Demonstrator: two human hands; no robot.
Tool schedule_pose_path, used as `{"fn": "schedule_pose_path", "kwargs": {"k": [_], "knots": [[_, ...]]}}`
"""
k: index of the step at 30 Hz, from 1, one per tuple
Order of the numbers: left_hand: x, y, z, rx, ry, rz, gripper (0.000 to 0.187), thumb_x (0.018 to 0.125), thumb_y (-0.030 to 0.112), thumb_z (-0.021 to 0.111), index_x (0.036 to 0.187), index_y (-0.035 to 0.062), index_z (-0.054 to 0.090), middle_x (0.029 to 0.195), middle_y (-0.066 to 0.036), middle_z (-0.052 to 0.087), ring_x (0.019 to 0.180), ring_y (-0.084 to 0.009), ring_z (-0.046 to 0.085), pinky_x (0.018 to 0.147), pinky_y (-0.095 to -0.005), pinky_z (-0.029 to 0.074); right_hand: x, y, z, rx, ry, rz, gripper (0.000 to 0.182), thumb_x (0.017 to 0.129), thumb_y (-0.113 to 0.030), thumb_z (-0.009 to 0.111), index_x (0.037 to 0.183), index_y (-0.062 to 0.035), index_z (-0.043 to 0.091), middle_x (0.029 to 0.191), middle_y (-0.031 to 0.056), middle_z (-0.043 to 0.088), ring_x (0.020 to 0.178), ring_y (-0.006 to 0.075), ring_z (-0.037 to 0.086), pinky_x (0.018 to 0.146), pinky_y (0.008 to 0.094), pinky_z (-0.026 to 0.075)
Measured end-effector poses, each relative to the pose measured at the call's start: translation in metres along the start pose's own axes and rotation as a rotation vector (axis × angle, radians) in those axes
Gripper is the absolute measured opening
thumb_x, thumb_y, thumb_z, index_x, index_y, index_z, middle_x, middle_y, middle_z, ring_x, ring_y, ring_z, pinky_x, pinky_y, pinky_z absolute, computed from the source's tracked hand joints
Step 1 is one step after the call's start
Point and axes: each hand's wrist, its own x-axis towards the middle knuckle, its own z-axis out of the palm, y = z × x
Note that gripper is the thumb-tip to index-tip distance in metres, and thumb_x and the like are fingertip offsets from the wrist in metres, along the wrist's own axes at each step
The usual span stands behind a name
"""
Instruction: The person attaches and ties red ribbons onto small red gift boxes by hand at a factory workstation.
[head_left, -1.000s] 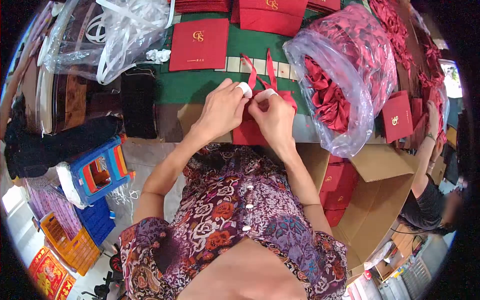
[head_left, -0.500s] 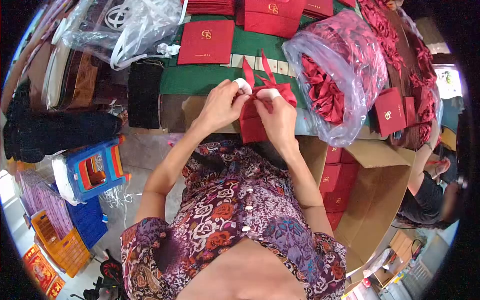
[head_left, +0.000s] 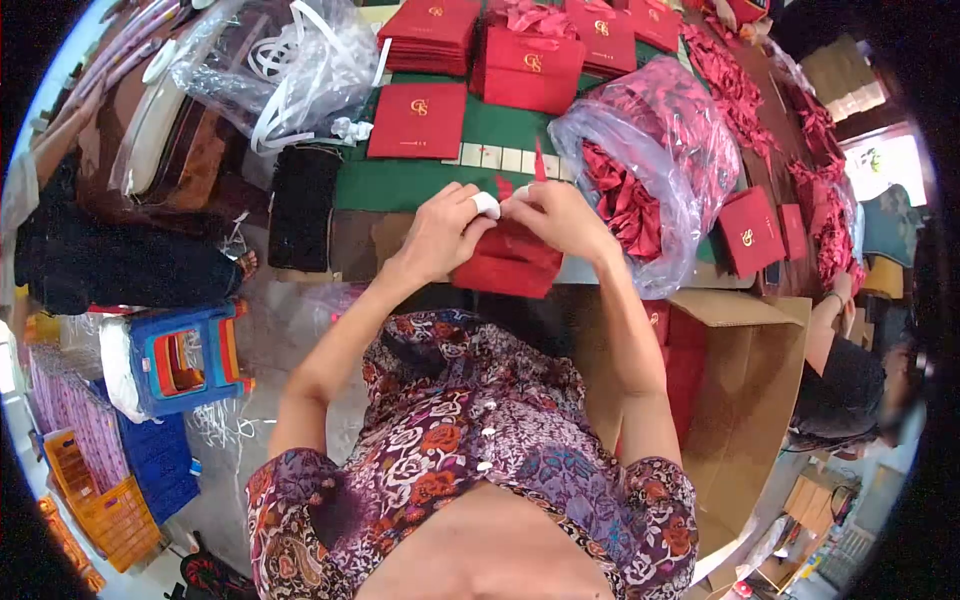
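Observation:
A red pouch [head_left: 508, 262] hangs at the front edge of the green table mat [head_left: 395, 186], just below my fingers. My left hand [head_left: 447, 228] is closed in a pinch at its top, with white wrapping on a finger. Close beside it, my right hand [head_left: 562, 222] pinches red ribbon [head_left: 540, 160], one end of which stands up above the fingers. The fingertips of both hands nearly meet. A flat red piece with a gold logo [head_left: 417, 120] lies on the mat beyond my left hand.
A clear bag of red ribbons [head_left: 690, 150] lies to the right. Red stacks [head_left: 427, 38] stand at the back. Clear plastic with white straps [head_left: 300, 70] is at the left. An open cardboard box [head_left: 750, 400] stands at lower right, near another person's arm [head_left: 822, 330].
The red pouch has turned and shows a wider side. My right hand has moved up and closer to my left. The view has shifted, showing more of the back stacks.

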Motion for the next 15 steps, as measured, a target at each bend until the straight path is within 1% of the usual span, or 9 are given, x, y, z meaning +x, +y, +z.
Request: {"fn": "schedule_pose_path", "kwargs": {"k": [1,2,3,5,6,10,12,13,15], "knots": [[0.0,0.001,-0.001,-0.011,0.014,0.018,0.015,0.08,0.003,0.072,0.092,0.0067,0.064,0.083,-0.011,0.062,0.079,-0.0321,0.058,0.071,-0.0397,0.048,0.004,0.003,-0.006,0.12,-0.137,0.033,0.024,0.095,-0.023,0.063,0.102,-0.0033,0.074,0.083,0.0157,0.071,0.075,0.0221,0.067,0.069,0.0367,0.051],[-0.001,0.003,-0.002,0.028,-0.002,0.031,0.015,0.08,0.002,0.071,0.092,0.0054,0.064,0.085,-0.011,0.062,0.08,-0.0324,0.058,0.071,-0.0405,0.049,0.009,0.009,-0.008,0.142,-0.21,0.06,0.026,0.096,-0.025,0.063,0.104,-0.002,0.074,0.079,0.0112,0.072,0.071,0.0127,0.065,0.067,0.0329,0.05],[-0.002,0.005,-0.003,0.038,0.001,0.037,0.015,0.08,0.002,0.071,0.092,0.0054,0.064,0.085,-0.011,0.062,0.08,-0.0324,0.058,0.071,-0.0405,0.049,0.011,0.016,-0.007,0.14,-0.204,0.05,0.026,0.096,-0.025,0.063,0.104,-0.002,0.074,0.079,0.0112,0.072,0.071,0.0127,0.065,0.067,0.0329,0.05],[-0.002,0.009,-0.006,0.103,0.011,0.085,0.014,0.08,0.002,0.071,0.092,0.0047,0.064,0.087,-0.011,0.062,0.082,-0.0327,0.058,0.072,-0.0409,0.049,0.016,0.019,-0.004,0.247,-0.316,0.044,0.026,0.096,-0.024,0.065,0.103,-0.001,0.074,0.079,0.0028,0.072,0.073,0.0069,0.061,0.066,0.0279,0.049],[-0.001,0.011,-0.008,0.112,0.015,0.092,0.014,0.08,0.002,0.071,0.092,0.0047,0.064,0.087,-0.011,0.062,0.082,-0.0327,0.058,0.072,-0.0409,0.049,0.014,0.021,-0.002,0.335,-0.289,0.032,0.024,0.096,-0.023,0.066,0.099,-0.0004,0.075,0.079,-0.0027,0.069,0.073,0.0033,0.057,0.063,0.0247,0.047],[-0.001,0.016,-0.012,0.075,0.012,0.117,0.014,0.081,0.002,0.071,0.093,0.0041,0.064,0.089,-0.012,0.061,0.083,-0.0327,0.058,0.072,-0.0408,0.049,0.015,0.031,0.01,0.515,-0.299,0.076,0.021,0.094,-0.021,0.068,0.096,-0.0017,0.075,0.078,-0.001,0.069,0.072,0.0039,0.057,0.062,0.0245,0.046],[-0.002,0.015,-0.013,0.073,0.005,0.14,0.013,0.082,0.002,0.07,0.093,0.004,0.064,0.088,-0.012,0.061,0.082,-0.0323,0.058,0.072,-0.0402,0.048,0.017,0.036,0.026,0.493,-0.145,0.163,0.022,0.091,-0.024,0.07,0.092,-0.0031,0.076,0.075,0.0005,0.068,0.069,0.005,0.057,0.059,0.0255,0.045],[-0.004,0.015,-0.013,0.036,-0.021,0.063,0.013,0.083,0.003,0.07,0.094,0.004,0.064,0.088,-0.013,0.059,0.082,-0.0314,0.057,0.071,-0.0394,0.048,0.02,0.033,0.027,0.491,-0.132,0.159,0.022,0.091,-0.024,0.07,0.092,-0.0031,0.076,0.075,0.0005,0.068,0.069,0.005,0.057,0.059,0.0255,0.045],[-0.008,0.014,-0.007,0.0,-0.049,-0.003,0.012,0.084,0.004,0.07,0.094,0.0041,0.063,0.087,-0.013,0.058,0.081,-0.0306,0.057,0.07,-0.0385,0.047,0.027,0.03,0.029,0.495,0.057,0.378,0.025,0.083,-0.028,0.072,0.084,-0.0032,0.076,0.072,0.0038,0.071,0.064,0.0106,0.064,0.061,0.027,0.05]]}}
